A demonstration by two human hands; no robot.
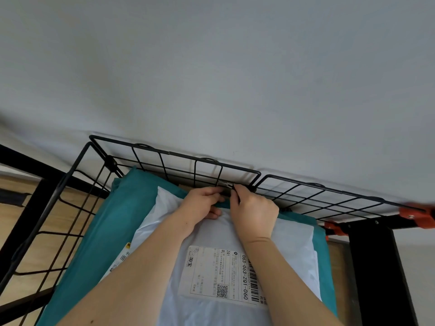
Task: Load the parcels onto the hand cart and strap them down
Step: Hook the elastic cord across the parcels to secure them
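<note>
The lower edge cuts off both forearms, and the near ends of the white parcel (235, 241) and the teal parcel (98, 231) under it run out of view. The hands hide the white parcel's far edge. A small silvery hook (223, 184) sits on the lower wire of the hand cart (179, 161), on its far mesh panel; it is mostly covered, and what it is tied to cannot be made out. The left hand (202, 203) curls its fingertips (217, 190) onto the hook from the left. The right hand (255, 208) pinches its right end, with something thin and dark under the fingers (236, 189). Both parcels lie flat inside the cart, directly below the wrists, the printed label (211, 274) between the forearms. Blurred orange clips (414, 214) sit at the right edge.
</note>
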